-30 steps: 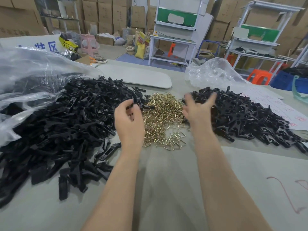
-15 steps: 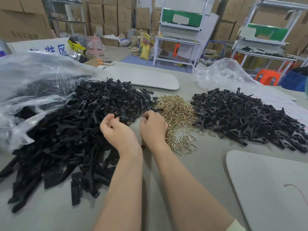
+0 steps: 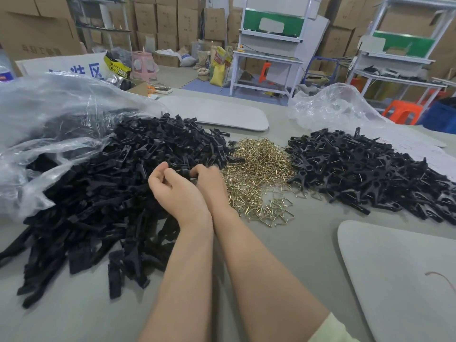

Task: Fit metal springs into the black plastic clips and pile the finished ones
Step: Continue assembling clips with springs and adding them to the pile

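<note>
Between the fingers [image 3: 170, 174], head view: noted one black clip [image 3: 184, 172], pinched at either end by left hand [image 3: 176, 193] and right hand [image 3: 209, 186], both curled. Came together here after reaching apart a second ago; reads as a fresh cycle begun. Just right of fingers: springs [image 3: 259, 174], thin brassy wire triangles. Further right: finished pile [image 3: 370, 176], matte, angular, on grey table [image 3: 271, 255].

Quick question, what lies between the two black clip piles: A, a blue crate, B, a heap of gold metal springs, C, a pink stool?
B: the spring heap lies between the left clip pile and the right clip pile.
</note>
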A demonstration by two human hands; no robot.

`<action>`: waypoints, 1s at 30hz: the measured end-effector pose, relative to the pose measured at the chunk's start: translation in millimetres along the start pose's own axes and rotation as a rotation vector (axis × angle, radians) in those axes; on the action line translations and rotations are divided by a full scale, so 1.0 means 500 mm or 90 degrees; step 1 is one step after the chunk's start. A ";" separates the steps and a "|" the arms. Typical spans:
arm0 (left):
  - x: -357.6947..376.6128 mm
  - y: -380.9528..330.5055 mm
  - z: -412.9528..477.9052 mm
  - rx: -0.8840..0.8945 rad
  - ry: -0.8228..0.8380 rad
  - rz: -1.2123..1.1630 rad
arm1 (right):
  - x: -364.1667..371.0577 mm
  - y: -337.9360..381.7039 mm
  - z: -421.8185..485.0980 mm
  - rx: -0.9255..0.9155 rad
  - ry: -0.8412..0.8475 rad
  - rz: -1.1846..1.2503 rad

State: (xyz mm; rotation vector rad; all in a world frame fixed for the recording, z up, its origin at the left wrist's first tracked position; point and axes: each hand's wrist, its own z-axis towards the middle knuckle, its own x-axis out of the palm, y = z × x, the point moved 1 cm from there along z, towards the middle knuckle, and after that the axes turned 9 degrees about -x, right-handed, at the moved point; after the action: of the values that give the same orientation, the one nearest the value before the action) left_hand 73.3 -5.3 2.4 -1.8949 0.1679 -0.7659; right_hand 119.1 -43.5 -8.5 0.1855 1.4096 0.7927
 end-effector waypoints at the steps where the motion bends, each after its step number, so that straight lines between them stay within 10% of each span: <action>1: 0.001 0.002 0.000 -0.005 0.010 0.011 | 0.000 -0.001 0.000 -0.005 0.002 -0.004; 14: 0.045 0.069 -0.048 0.003 0.472 0.342 | -0.130 -0.121 -0.120 0.022 -0.232 0.407; 30: 0.039 0.072 -0.041 -0.132 0.374 0.220 | -0.107 -0.114 -0.155 -0.053 -0.381 0.268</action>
State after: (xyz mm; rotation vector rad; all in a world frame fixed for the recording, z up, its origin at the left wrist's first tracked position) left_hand 84.7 -46.1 -15.3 -1.7120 0.9456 -1.0708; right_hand 71.6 -142.9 -12.2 0.6156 0.7740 1.0311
